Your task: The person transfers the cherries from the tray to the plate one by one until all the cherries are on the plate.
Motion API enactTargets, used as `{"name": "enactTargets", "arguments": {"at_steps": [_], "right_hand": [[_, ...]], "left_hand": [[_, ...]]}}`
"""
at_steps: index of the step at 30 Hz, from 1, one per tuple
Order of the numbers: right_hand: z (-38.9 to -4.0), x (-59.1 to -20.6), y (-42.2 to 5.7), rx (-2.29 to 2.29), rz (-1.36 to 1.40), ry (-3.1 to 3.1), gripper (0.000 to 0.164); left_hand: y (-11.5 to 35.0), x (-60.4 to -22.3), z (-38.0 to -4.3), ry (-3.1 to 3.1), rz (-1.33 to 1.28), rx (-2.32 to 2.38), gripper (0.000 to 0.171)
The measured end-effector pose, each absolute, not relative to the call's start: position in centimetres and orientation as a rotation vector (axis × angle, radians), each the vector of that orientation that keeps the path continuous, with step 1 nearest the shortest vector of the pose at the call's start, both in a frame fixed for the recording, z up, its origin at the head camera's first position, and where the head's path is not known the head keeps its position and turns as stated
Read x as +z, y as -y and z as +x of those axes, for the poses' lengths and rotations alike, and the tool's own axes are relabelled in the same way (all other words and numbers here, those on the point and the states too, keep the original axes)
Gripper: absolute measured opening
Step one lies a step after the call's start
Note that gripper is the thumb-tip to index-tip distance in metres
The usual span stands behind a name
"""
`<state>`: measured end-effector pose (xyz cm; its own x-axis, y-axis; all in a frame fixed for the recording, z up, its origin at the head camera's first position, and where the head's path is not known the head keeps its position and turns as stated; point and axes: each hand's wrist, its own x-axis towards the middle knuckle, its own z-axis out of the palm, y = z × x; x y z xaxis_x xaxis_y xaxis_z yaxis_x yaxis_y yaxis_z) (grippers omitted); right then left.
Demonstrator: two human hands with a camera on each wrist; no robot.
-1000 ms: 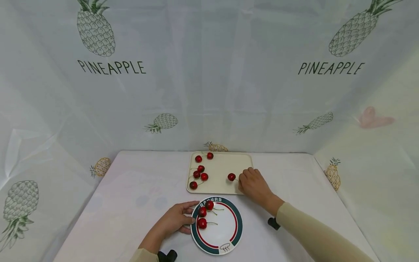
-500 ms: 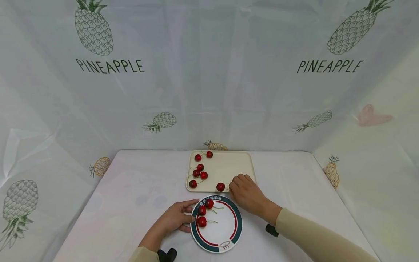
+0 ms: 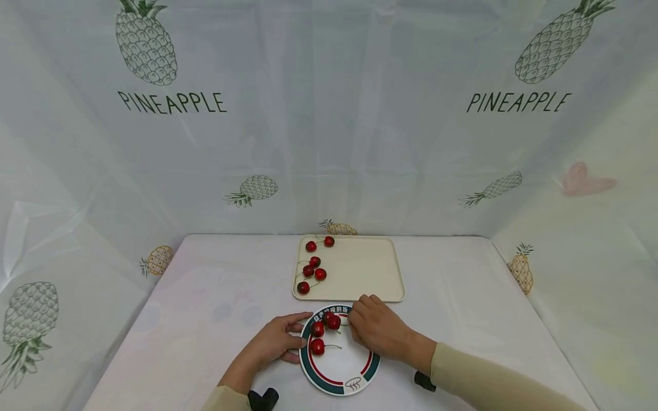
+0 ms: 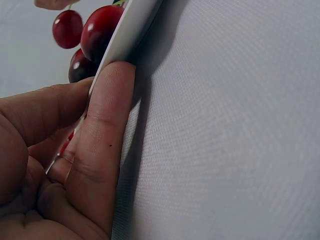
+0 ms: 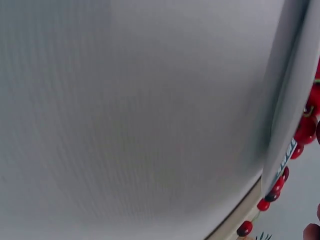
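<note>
My left hand grips the left rim of a round white plate with a green and red border. In the left wrist view, the thumb lies over the rim and a finger lies against its underside. Over the plate's upper right, my right hand pinches the stem of a cherry. That cherry hangs by its stem in the left wrist view. Several red cherries with green stems lie on the plate's left side. The right fingertips are mostly out of the right wrist view.
Behind the plate lies a cream rectangular tray. Several cherries are grouped along its left side. A white cloth covers the table, and a pineapple-print curtain hangs behind and at both sides.
My right hand has moved from the tray's right side towards me and left, carrying the cherry by its stem over the plate. The left hand stays at the rim.
</note>
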<state>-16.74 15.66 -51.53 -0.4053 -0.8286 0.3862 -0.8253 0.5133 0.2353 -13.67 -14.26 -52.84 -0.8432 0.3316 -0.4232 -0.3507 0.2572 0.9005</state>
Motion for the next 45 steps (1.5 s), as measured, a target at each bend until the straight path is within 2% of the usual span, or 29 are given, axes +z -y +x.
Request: {"name": "enactTargets", "arguments": {"at_steps": [3, 16, 45], "right_hand": [[-16.3, -51.9, -15.5, 0.000, 1.395, 2.302, 0.010], [-16.0, -52.5, -15.1, -0.027, 1.432, 2.308, 0.017], [-15.9, -53.1, -15.2, -0.068, 1.425, 2.376, 0.016]], "left_hand": [[14.3, -52.8, -13.7, -1.993, -0.018, 1.631, 0.068], [14.3, -52.5, -13.6, -1.987, -0.011, 1.648, 0.067], [14.1, -52.5, -13.5, -1.995, -0.048, 1.635, 0.068]]}}
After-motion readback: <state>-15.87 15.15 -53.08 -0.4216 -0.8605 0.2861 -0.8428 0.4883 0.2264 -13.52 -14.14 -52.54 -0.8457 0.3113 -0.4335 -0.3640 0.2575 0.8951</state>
